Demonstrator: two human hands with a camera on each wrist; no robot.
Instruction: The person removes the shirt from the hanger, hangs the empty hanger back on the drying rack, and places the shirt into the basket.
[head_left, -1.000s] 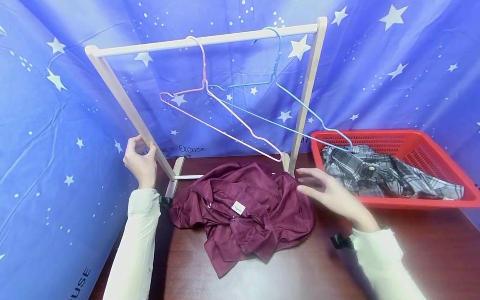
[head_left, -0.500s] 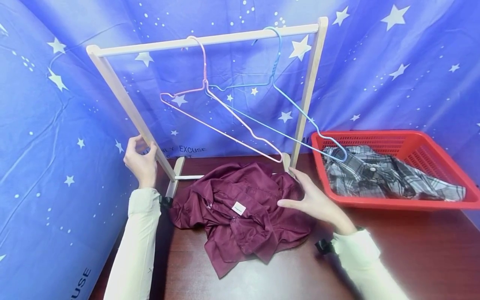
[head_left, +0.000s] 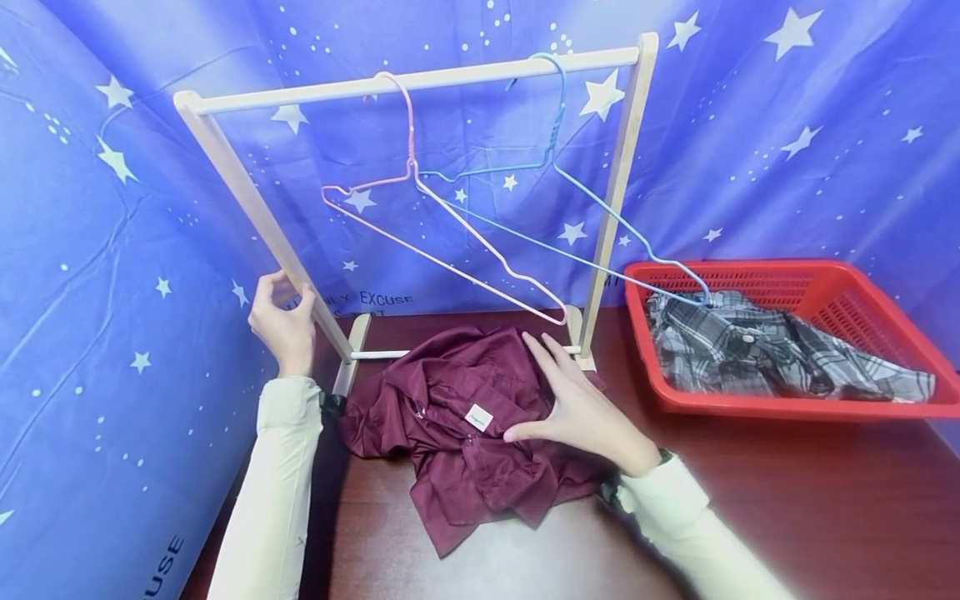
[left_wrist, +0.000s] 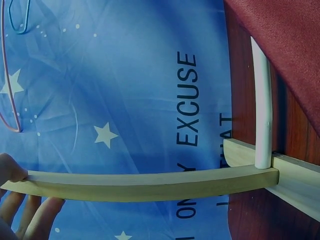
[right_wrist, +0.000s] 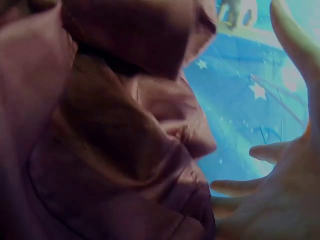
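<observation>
With thumb and fingers, my left hand (head_left: 287,329) pinches the left post of a wooden clothes rack (head_left: 247,192). The left wrist view also has the fingers on both sides of that post (left_wrist: 150,181). A crumpled maroon shirt (head_left: 450,454) with a white neck label lies on the table at the rack's foot. Over the shirt's right part is my right hand (head_left: 588,412), thumb and fingers spread apart. In the right wrist view the shirt's folds (right_wrist: 115,145) fill the left side, beside the spread fingers; whether they touch the cloth I cannot tell.
A pink wire hanger (head_left: 450,267) and a blue wire hanger (head_left: 600,204) hang from the rack's top bar. On the right of the brown table (head_left: 795,500) stands a red basket (head_left: 810,407) holding a plaid garment (head_left: 750,346). A starry blue curtain (head_left: 750,150) surrounds the table.
My right hand has moved left from beside the shirt to over it. The blue hanger has swung a little toward me and back. My left hand has kept its place on the post.
</observation>
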